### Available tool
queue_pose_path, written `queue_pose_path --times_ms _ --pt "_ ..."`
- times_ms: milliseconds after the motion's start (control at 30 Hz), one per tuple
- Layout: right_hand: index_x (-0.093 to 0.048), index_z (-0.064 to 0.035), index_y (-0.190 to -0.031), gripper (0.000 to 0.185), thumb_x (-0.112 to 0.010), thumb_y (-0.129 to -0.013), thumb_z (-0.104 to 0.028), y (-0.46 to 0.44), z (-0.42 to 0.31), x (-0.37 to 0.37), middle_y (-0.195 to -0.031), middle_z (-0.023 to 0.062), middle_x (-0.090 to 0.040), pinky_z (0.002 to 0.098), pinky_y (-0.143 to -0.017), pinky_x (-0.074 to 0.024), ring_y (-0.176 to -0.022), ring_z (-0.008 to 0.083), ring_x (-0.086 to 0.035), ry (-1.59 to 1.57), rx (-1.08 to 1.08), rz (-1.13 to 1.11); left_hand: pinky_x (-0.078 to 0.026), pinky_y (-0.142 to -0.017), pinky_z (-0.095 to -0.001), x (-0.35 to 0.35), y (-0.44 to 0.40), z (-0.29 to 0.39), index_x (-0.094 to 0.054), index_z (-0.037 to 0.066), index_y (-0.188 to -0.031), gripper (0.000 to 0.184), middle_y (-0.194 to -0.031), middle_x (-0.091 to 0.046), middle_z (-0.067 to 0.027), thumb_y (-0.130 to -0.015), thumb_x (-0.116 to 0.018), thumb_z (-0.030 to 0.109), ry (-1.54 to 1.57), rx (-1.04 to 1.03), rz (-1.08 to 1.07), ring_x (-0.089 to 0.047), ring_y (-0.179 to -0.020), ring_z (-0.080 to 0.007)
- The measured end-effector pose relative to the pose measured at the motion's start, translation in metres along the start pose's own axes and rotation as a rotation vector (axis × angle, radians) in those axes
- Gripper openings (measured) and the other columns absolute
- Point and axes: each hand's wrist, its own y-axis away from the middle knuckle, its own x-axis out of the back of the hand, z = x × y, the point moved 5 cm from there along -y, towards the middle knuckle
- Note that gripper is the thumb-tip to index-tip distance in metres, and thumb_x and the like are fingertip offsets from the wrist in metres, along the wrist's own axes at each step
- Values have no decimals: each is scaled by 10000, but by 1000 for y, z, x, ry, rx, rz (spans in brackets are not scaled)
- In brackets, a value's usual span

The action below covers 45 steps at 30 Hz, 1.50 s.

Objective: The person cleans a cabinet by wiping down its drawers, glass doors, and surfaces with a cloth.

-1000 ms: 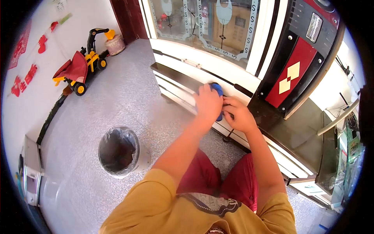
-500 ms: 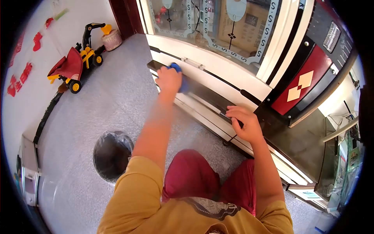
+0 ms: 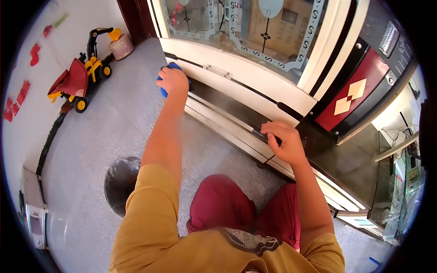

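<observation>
My left hand (image 3: 175,82) is closed on a blue cloth (image 3: 164,92), whose edges show around the fingers. It presses the cloth at the far left end of a dark ledge (image 3: 218,101) that runs along the white cabinet under a glass door. Farther right along the same ledge, my right hand (image 3: 283,139) rests with its fingers curled over the front edge. Something dark and narrow with a pale end shows by those fingers, but its kind is unclear.
A black-lined bin (image 3: 119,184) stands on the grey floor (image 3: 91,145) to my left. By the wall is a toy digger (image 3: 82,75) near a pinkish tub (image 3: 121,47). A glass door (image 3: 255,34) rises above the ledge, beside a red and black panel (image 3: 353,93).
My left hand has slid the blue cloth left along the ledge to its end. My right hand has stayed at nearly the same spot. The view has shifted slightly.
</observation>
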Motion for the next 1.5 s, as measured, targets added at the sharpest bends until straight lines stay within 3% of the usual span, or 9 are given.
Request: queue_pose_path --times_ms 100,200,333,400,600,867,1233,1333,1500 --pt "-761 -13 -1025 186 -643 -891 40 0 -8 1 -1066 168 -780 409 -990 -589 -1070 341 -753 21 -3 1 -453 -973 -588 24 38 17 -758 117 -1179 291 -1314 -606 -78 -1011 -558 248 -6 -75 16 -533 -1244 -303" --pt "-758 -28 -1011 156 -655 -898 7 0 -12 2 -1032 158 -757 387 -827 -601 -925 333 -733 35 46 38 -492 -880 -567 67 105 45 -744 79 -1098 265 -1211 -597 -90 -975 -580 246 -44 -222 197 -540 -1153 -301" --pt "-753 -27 -996 143 -660 -892 1 1 -11 3 -1008 152 -752 384 -793 -597 -888 326 -724 51 119 55 -459 -864 -490 120 185 79 -727 46 -1108 304 -1152 -589 -84 -925 -613 261 27 -365 189 -541 -1113 -278" --pt "-751 -27 -988 134 -661 -890 -4 2 -12 4 -992 150 -748 383 -770 -594 -865 324 -719 40 136 61 -457 -903 -522 142 214 93 -718 33 -1128 322 -1161 -575 -110 -912 -646 261 108 -460 24 -524 -1143 -295" --pt "-716 -16 -941 76 -647 -912 -26 10 -9 16 -896 135 -692 353 -674 -540 -730 275 -663 -43 103 211 -447 -932 -543 161 277 116 -684 27 -1151 355 -1184 -558 -121 -952 -696 321 481 -546 60 -518 -1174 -322" --pt "-682 -10 -870 70 -630 -915 -21 9 2 14 -789 107 -596 327 -595 -466 -629 224 -564 -39 -25 164 -485 -906 -495 123 208 83 -700 96 -1105 336 -1168 -599 -82 -983 -674 408 237 -397 71 -570 -1114 -275" --pt "-674 -9 -845 68 -625 -884 18 2 -2 9 -769 94 -594 311 -567 -436 -604 179 -546 -14 -108 85 -503 -874 -575 46 86 43 -745 81 -1008 231 -1193 -608 -90 -972 -619 272 107 -192 99 -562 -1165 -322" --pt "-664 -8 -835 71 -619 -880 24 0 0 8 -769 94 -590 310 -568 -434 -606 180 -549 7 -138 64 -464 -937 -578 33 52 29 -748 73 -1157 298 -1296 -597 -107 -973 -590 246 63 -123 -32 -529 -1225 -308" --pt "-654 -11 -826 74 -615 -886 10 -4 1 9 -767 106 -593 321 -577 -446 -613 203 -557 36 -142 62 -436 -953 -574 12 5 13 -742 88 -1229 335 -1365 -579 -108 -992 -574 255 15 -50 -120 -510 -1267 -304"
